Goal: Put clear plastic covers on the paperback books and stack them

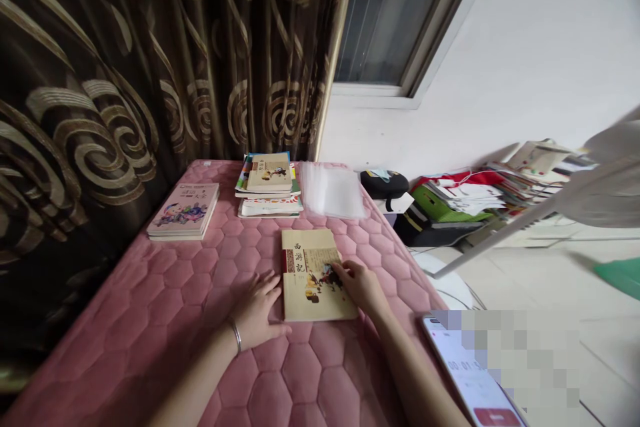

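Observation:
A cream paperback book (pixel 315 280) with Chinese characters and small painted figures on its cover lies closed on the pink quilted mattress (pixel 295 380). My left hand (pixel 256 307), with a silver bracelet at the wrist, lies along the book's left side, fingers spread and thumb near the lower corner. On the opposite side, my right hand (pixel 359 283) grips the book's right edge with bent fingers, the fingertips over the cover.
Pink-covered books (pixel 185 210) are stacked at the left. A mixed book stack (pixel 270 187) stands at the far end beside clear plastic sleeves (pixel 334 190). A phone (pixel 470 367) showing a timer is at the right edge. A white fan (pixel 505 227) stands beyond.

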The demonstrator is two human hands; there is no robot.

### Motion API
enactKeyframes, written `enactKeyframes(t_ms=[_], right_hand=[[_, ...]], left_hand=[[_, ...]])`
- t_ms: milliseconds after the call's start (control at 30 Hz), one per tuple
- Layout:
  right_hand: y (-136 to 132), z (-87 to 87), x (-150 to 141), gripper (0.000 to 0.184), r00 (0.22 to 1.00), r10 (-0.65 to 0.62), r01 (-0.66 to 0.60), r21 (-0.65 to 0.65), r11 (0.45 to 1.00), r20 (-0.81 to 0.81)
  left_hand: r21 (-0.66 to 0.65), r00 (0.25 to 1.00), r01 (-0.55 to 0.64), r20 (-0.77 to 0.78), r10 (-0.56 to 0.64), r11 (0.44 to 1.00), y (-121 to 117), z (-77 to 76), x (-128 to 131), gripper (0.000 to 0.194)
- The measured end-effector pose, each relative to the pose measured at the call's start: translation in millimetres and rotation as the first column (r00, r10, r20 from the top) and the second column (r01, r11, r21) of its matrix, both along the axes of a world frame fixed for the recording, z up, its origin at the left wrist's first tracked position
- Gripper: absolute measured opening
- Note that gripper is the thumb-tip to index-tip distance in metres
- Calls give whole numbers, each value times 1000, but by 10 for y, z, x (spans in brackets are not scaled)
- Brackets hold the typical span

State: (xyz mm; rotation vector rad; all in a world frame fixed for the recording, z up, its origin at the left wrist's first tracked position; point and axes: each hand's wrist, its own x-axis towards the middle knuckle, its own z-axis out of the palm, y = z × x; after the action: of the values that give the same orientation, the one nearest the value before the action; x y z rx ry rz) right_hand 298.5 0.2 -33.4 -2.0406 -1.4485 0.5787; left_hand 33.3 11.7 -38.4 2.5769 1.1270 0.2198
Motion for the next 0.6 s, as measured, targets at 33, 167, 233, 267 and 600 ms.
enactKeyframes(t_ms=[33, 167, 233, 267, 600], right_hand=[[-4, 2, 1, 34, 1000, 3, -3, -1, 1000, 0], [-26, 8, -1, 34, 1000, 12, -12, -8, 1000, -4], [-35, 11, -4, 34, 1000, 13, -13, -9, 1000, 15], [-39, 14, -7, 35, 1000, 14, -14, -9, 1000, 27], [-36, -24, 8, 37, 997, 50, -50, 1, 999, 61]], left_hand=[[13, 1000, -6, 10, 6, 1000, -5, -11, 4, 72], [42, 999, -18, 45, 16, 999, -21, -48, 13, 64], [47, 998, -24, 53, 22, 999, -29, -54, 18, 63], [52, 998, -27, 60, 24, 998, -34, -53, 21, 62], [78, 994, -36, 103, 28, 996, -61, -64, 41, 56]])
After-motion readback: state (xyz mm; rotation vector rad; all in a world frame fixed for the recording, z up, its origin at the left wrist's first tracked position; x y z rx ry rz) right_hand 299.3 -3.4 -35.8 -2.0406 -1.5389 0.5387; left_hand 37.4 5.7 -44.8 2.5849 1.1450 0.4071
